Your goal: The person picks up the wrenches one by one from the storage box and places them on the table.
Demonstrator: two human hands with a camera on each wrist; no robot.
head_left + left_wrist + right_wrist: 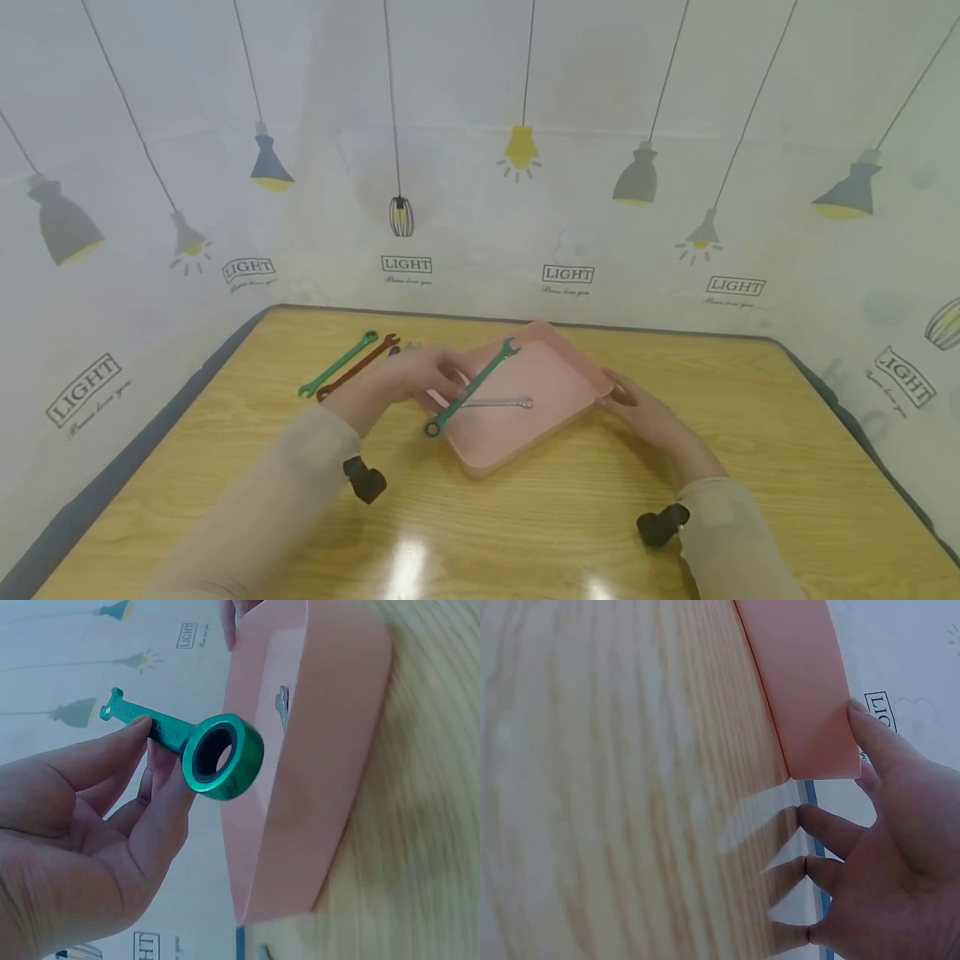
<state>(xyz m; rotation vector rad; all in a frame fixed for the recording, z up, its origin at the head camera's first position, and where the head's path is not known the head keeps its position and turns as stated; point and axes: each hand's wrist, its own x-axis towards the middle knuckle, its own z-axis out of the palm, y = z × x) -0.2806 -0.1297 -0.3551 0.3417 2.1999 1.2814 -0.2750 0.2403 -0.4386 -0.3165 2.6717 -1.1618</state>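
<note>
My left hand (416,373) pinches a green combination wrench (483,377) between thumb and fingers, held over the left side of a pink tray (558,379). In the left wrist view, the wrench's ring end (250,757) points toward the camera and its open jaw end points away. A silver wrench (510,403) lies inside the tray, partly hidden behind the green one. At the tray's right corner, my right hand (641,412) holds the wall, thumb at the rim and index finger round the corner. Its other fingers (825,825) spread down to the tabletop.
Left of the tray, another green wrench (337,364) and a red wrench (363,364) lie side by side on the wooden table (300,500). More wrench ends (411,345) show behind my left hand. A lamp-printed curtain (465,192) surrounds the table.
</note>
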